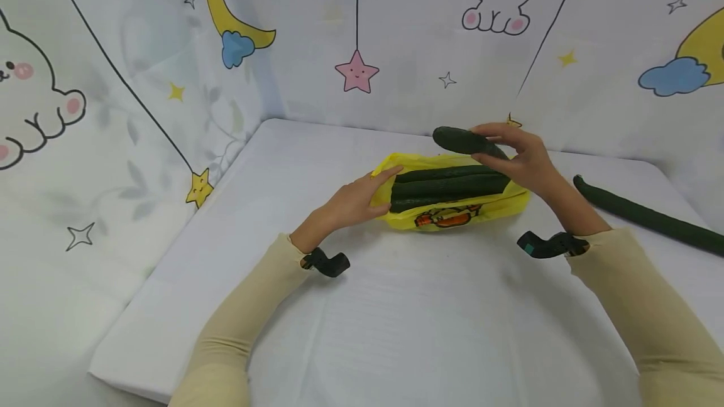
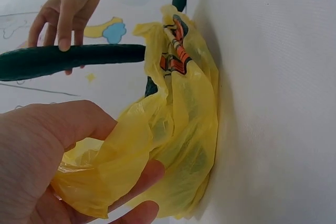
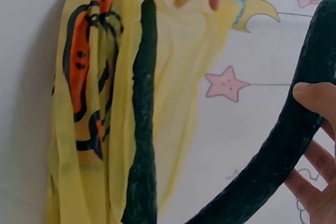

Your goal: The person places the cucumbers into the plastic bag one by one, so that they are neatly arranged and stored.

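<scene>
A yellow plastic bag (image 1: 503, 207) with an orange and black print lies on its side, its opening spread to show several long dark green cucumbers (image 1: 449, 187) inside. My left hand (image 1: 352, 203) grips the bag's left edge; in the left wrist view the thin plastic (image 2: 123, 161) passes between thumb and fingers. Above the bag's right part, my right hand (image 1: 523, 152) holds another cucumber (image 1: 459, 141) between thumb and fingers. This held cucumber (image 3: 262, 166) looks slightly curved in the right wrist view. Its far end is partly hidden by the bag in the left wrist view.
One more cucumber (image 1: 650, 213) lies on the white table (image 1: 430, 319) to the right, beyond my right wrist. Behind the table hangs a pale backdrop (image 1: 305, 30) printed with rabbits, moons and stars. Each wrist carries a black camera mount (image 1: 327, 264).
</scene>
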`<state>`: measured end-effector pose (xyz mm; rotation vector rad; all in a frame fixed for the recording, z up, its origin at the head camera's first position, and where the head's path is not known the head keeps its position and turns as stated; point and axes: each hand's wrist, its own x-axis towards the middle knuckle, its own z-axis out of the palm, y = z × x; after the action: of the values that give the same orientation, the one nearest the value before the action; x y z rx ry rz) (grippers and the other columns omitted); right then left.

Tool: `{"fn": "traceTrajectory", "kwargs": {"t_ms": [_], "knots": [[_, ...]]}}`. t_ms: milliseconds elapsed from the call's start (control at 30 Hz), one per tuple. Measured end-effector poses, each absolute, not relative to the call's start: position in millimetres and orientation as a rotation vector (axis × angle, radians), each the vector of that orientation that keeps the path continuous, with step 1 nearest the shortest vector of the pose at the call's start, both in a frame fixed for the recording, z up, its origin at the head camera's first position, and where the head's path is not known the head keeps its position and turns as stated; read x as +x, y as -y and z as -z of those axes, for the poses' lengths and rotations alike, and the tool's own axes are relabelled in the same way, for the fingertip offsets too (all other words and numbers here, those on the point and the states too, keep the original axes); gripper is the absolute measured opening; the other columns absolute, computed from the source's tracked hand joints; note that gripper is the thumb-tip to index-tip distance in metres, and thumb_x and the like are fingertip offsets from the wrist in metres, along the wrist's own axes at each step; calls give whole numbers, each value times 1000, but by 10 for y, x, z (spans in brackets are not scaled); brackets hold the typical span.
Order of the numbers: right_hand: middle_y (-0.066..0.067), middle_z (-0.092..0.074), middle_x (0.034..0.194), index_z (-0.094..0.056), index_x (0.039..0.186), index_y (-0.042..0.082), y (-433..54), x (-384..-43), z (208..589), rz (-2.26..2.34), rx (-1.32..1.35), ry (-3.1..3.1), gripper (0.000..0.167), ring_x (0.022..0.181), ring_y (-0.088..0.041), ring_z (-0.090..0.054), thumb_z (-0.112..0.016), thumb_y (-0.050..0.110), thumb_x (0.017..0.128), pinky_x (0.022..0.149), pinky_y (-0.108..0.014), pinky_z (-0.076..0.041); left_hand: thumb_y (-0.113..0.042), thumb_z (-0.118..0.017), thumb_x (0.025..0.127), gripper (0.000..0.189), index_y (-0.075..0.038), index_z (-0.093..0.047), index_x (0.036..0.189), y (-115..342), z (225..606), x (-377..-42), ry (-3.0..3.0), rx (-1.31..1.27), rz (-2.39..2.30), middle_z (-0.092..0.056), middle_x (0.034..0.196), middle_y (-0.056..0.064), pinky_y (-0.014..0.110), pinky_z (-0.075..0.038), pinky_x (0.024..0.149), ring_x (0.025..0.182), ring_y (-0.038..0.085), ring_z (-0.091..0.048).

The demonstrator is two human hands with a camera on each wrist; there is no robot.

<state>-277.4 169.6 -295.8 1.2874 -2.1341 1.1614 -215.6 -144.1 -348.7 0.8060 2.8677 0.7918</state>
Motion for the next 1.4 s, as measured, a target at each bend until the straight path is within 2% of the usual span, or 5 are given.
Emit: {"fn": "traceTrajectory", "kwargs": {"t_ms": [367,633,933,1133,1400], "knots": [[-21,-66,114,-64,116,-8,-1662,-2918,3120,-1028,1441,2168,58,111,0,-56,-73,-28,63,93,-15,-42,-21,-61,94,78,-23,-16,158,1452,3474,-2153,-2881,787,-810,-33,157,9,39,-50,72,110,31,-56],[-18,-65,119,-63,122,-3,-1572,-2975,3183,-897,1530,2368,50,115,-10,-57,-72,-17,75,96,-11,-38,-21,-60,94,79,-22,-14,158,1458,3455,-2146,-2894,790,-819,-32,157,8,33,-44,62,101,29,-57],[-17,-61,128,-60,130,3,-1475,-3042,3260,-698,1335,2728,45,120,-35,-54,-70,-1,86,98,-51,-44,-22,-61,94,78,-21,-15,158,1452,3437,-2133,-2911,784,-813,-38,154,12,40,-50,71,104,31,-57],[-20,-60,130,-60,129,0,-1376,-3079,3295,-676,1300,2790,43,121,-37,-54,-69,1,87,99,-53,-43,-22,-60,94,79,-21,-15,158,1459,3440,-2131,-2915,783,-818,-40,152,14,35,-46,64,88,28,-54],[-24,-59,131,-59,129,-4,-1325,-3180,3372,-775,1354,2818,41,123,-40,-52,-66,-2,89,100,-53,-42,-22,-61,94,79,-22,-15,158,1460,3443,-2132,-2913,774,-830,-37,154,12,36,-46,66,91,27,-54]]}}
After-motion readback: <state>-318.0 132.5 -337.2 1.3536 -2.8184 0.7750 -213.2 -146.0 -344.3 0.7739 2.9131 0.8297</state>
